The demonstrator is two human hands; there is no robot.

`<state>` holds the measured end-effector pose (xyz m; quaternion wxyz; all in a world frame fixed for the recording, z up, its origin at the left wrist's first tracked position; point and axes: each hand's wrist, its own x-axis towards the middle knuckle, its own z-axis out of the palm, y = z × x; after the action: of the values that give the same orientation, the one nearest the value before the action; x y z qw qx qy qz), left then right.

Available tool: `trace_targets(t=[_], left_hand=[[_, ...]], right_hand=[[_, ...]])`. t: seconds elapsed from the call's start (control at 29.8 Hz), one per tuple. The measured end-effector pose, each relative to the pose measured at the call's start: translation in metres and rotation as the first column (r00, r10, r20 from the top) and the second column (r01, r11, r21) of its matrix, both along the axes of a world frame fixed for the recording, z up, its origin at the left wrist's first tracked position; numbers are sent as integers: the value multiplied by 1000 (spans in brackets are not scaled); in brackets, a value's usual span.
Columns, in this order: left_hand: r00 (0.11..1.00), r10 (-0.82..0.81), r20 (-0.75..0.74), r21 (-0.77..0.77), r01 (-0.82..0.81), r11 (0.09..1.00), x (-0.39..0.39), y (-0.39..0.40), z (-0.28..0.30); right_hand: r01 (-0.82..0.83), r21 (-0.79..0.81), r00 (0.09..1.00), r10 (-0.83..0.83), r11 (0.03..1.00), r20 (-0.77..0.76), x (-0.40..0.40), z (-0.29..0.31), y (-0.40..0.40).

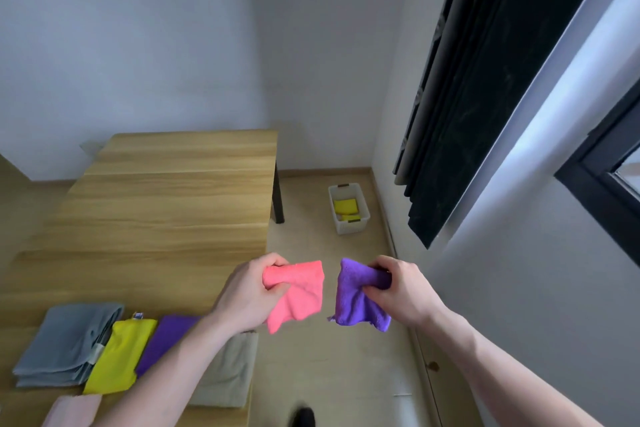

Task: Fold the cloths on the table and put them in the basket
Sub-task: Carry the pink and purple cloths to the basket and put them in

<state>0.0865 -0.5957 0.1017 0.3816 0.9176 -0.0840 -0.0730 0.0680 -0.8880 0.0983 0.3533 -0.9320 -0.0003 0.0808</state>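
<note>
White basket (349, 226) on floor by wall, containing folded yellow cloths (345, 206). Left hand (246, 295) gripping pink cloth (298, 291); right hand (404, 288) gripping purple cloth (356, 298), beside table (166, 204).

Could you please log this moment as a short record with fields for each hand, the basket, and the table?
left hand: grips pink cloth
right hand: grips purple cloth
basket: on floor by wall, yellow cloth inside
table: grey, yellow, purple, beige and pale pink cloths at near end
</note>
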Motion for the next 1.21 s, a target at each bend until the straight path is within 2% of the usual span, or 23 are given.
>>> trace_targets(t=[0.3,0.6,0.7,0.81,0.84,0.91,1.21], left_hand=[[999,-12,-53,-75,8,997,114,-9,-3],[993,-78,-84,-39,75,996,206,-20,5],[995,-75,-58,-47,72,996,260,-36,9],[996,-72,-51,-66,69,995,295,-51,13],[997,-62,-48,-73,58,996,335,-69,5],[997,-45,-60,-56,41,998,339,-71,10],[997,25,-67,-53,-28,998,449,-124,6]], right_hand=[[50,-64,999,-51,997,-1,108,0,-2],[107,-65,994,-107,992,1,185,10,-8],[135,-54,991,-134,989,11,235,11,-25],[128,-47,992,-128,991,8,276,12,-37],[116,-38,993,-116,992,8,318,5,-56],[102,-40,995,-102,994,7,327,4,-55],[46,51,999,-45,998,-25,448,-1,-102]])
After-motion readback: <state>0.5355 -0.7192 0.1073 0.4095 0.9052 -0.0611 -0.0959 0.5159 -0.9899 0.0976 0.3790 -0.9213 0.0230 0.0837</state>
